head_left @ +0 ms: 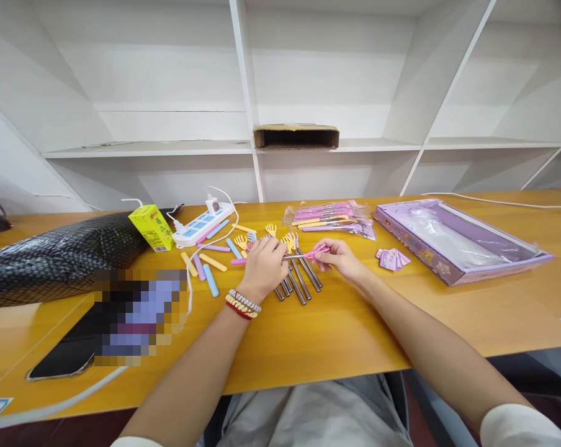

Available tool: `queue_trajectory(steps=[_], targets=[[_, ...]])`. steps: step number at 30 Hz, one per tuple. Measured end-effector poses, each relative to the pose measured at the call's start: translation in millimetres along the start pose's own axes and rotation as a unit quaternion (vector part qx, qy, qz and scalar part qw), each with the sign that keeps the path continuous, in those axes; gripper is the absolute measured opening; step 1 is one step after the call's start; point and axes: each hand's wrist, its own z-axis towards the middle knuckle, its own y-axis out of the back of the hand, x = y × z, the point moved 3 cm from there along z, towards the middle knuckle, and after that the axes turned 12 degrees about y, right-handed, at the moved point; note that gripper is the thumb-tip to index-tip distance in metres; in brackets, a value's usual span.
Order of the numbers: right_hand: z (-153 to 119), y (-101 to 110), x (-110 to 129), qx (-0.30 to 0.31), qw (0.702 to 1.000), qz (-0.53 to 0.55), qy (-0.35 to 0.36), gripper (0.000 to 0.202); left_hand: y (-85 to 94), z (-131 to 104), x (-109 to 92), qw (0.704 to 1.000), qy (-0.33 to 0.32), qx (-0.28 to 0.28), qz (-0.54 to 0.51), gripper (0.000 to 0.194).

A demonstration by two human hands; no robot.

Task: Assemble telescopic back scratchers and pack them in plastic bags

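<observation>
Between my hands lies a back scratcher with a metal rod (294,256) and a pink end. My left hand (264,266) is closed around the rod side, and its fingers hide part of it. The fingertips of my right hand (339,257) pinch the pink end (315,252). Beneath and behind them, several metal rods (300,287) with yellow claw heads (271,230) lie in a pile on the table. Left of the pile are loose handle sleeves in yellow (213,262), blue (210,280), pink and purple.
Bagged back scratchers (331,217) lie behind the pile. At right are small cards (393,259) and a purple box tray (488,272) with clear plastic. At left stand a power strip (203,225), yellow drink carton (151,227), black wrapped bundle (61,248) and phone (69,341); a white cable crosses there.
</observation>
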Motion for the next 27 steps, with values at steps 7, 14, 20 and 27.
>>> queue_trajectory(steps=[7,14,20,27], targets=[[0,3,0,-0.023,0.998,0.043,-0.029,0.028,-4.2,-5,-4,0.994,-0.003,0.104,-0.041,0.029],[7,15,5,-0.040,0.999,0.016,-0.003,0.035,3.7,6,0,0.998,-0.032,0.053,-0.012,0.029],[2,79,25,-0.184,0.978,0.073,0.061,0.035,8.8,14,54,0.998,0.049,-0.039,0.021,0.023],[-8,132,37,-0.273,0.954,0.075,0.102,0.039,11.0,17,95,0.994,0.066,-0.070,0.055,0.025]])
